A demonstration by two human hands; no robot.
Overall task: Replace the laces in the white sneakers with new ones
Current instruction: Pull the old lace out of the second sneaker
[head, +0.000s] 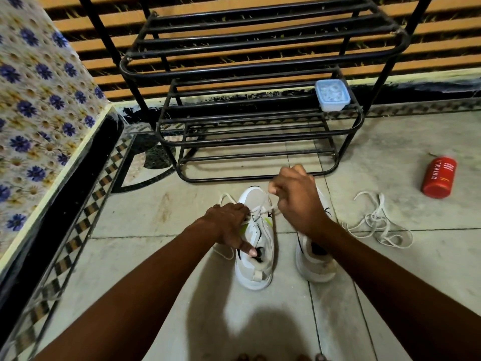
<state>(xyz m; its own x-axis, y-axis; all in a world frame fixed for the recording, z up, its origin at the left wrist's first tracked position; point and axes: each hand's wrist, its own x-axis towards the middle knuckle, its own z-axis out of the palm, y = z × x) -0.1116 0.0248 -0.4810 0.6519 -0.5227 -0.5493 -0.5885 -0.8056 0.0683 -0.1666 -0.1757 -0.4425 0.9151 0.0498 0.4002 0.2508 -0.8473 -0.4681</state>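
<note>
Two white sneakers stand side by side on the tiled floor. My left hand (230,224) rests on the left sneaker (256,259), fingers at its eyelets and thumb by the collar. A white lace (263,207) runs up from those eyelets to my right hand (295,198), which pinches it and holds it taut above the toe. The right sneaker (313,259) is partly hidden behind my right wrist. A loose white lace (377,222) lies tangled on the floor to the right.
A black metal shoe rack (260,142) stands just beyond the sneakers, with a small lidded plastic box (332,95) on a shelf. A red can (439,177) lies on the floor at right. A flower-patterned ledge (39,113) runs along the left.
</note>
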